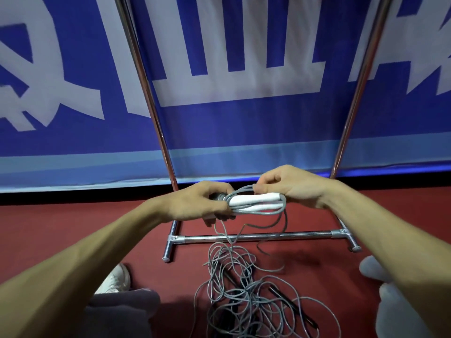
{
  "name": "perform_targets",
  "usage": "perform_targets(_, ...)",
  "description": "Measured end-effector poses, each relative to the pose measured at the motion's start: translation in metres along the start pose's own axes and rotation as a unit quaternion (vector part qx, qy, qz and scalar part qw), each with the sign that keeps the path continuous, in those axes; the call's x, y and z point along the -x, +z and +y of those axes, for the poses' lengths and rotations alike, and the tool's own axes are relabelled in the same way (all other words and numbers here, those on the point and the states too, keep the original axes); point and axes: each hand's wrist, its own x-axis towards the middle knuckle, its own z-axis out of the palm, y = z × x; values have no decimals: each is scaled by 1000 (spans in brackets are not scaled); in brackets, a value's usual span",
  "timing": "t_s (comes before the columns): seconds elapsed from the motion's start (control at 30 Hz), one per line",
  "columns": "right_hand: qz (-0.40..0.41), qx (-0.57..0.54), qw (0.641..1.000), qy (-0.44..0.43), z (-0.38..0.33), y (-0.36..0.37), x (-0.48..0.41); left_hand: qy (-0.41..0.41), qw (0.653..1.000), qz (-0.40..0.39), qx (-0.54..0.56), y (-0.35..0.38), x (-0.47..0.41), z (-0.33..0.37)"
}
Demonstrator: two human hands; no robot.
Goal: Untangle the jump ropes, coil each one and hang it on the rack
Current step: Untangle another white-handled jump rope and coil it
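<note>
gripping white-handled rope bundle (256,203): left hand (195,203), right hand (288,184).

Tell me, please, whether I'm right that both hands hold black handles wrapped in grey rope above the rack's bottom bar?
Not quite: the head view shows the handles are white, not black. The left hand and right hand do hold them, wrapped in grey rope, above the rack's bottom bar.

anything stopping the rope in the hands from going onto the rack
The held rope trails a cord into the tangled pile on the floor, tethering it. The top of the rack is out of view.
</note>
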Motion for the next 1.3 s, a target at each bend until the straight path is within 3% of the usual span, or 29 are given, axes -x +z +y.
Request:
perform_targets(0.1,-20,-127,991,25,2,6,-4,-2,993,-16,116,-5,5,-4)
perform_targets(0.2,-57,-185,981,20,4,14,-8,3,964,60,259,-9,2,0)
perform_targets(0.3,-100,-74,992,5,6,25,-10,-9,942,123,312,-10,-2,2)
perform_targets(0.4,-116,94,988,29,10,31,-11,-15,940,131,314,-8,-4,-1)
perform_targets(0.57,-22,283,956,80,24,28,-18,-29,921,165,351,-1,-12,4)
perform_targets(0.67,-27,324,941,92,19,24,-15,-55,907,210,360,0,-19,0)
perform_targets(0.77,-42,354,932,62,11,20,-10,-76,932,259,242,-3,-22,-18)
perform_targets(0.87,-61,387,920,0,5,22,-6,-71,965,250,-32,-7,-21,-37)
perform_targets(0.97,-64,411,905,-89,2,29,-1,-88,928,196,-305,-1,-23,-43)
perform_targets(1.1,-20,442,881,-168,-4,31,5,-55,941,110,-314,15,-24,-40)
perform_targets(1.23,76,380,893,-228,0,18,0,27,945,77,-318,25,-21,-34)
perform_targets(1.3,127,346,904,-217,2,10,-3,49,949,67,-303,27,-19,-26)
